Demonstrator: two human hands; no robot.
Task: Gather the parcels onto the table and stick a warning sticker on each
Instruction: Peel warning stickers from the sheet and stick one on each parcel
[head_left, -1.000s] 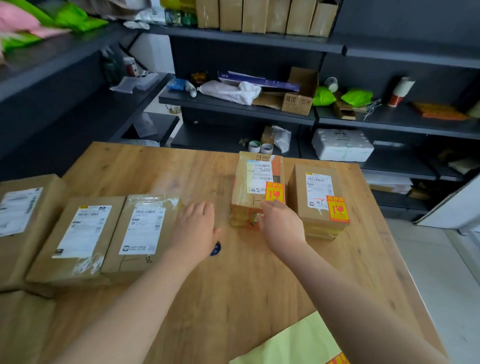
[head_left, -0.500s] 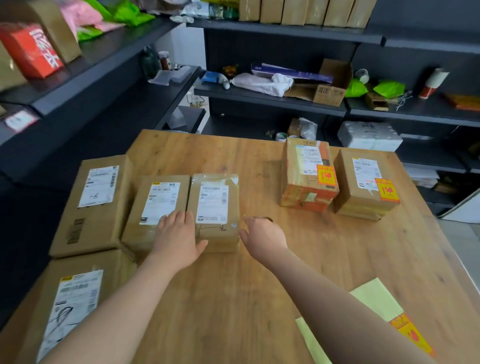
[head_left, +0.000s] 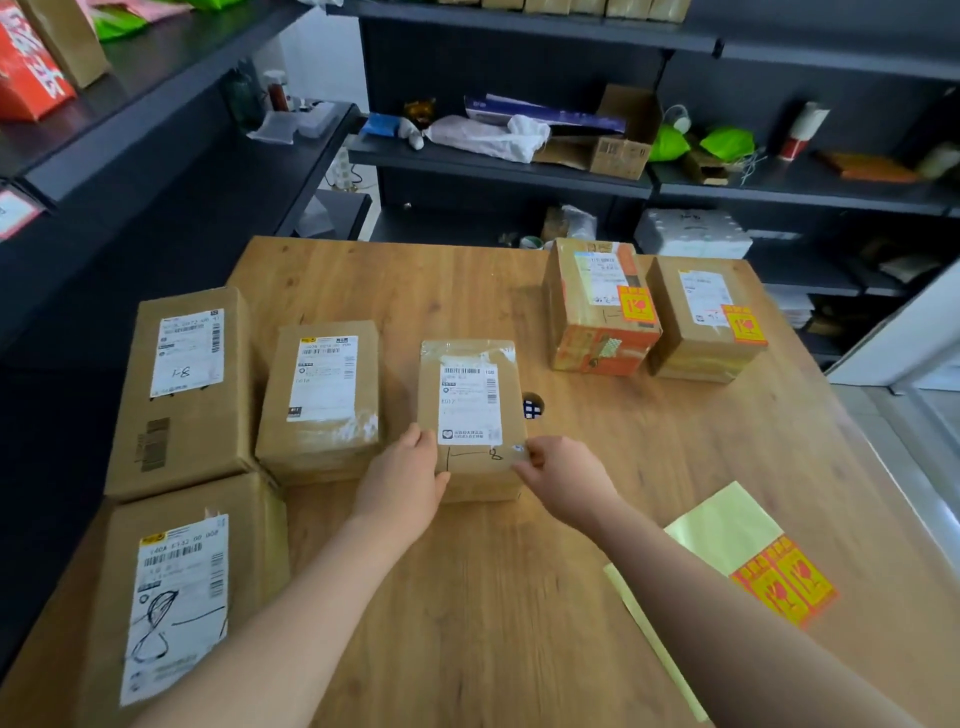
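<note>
A small brown parcel with a white label lies in the middle of the wooden table. My left hand grips its near left corner and my right hand grips its near right corner. Three brown parcels without stickers lie to the left: one beside it, one at the far left and one at the near left. Two parcels at the back right, one orange-taped and one plain, each carry an orange warning sticker. A yellow backing sheet with orange stickers lies at the right.
A round cable hole in the tabletop sits just right of the held parcel. Dark shelving behind and to the left holds boxes, bags and tape rolls. The table's right edge drops to a pale floor.
My hands left the orange-taped parcel at the back, reached left, took the small parcel by its near corners and slid it right, away from its neighbour. The view swung left.
</note>
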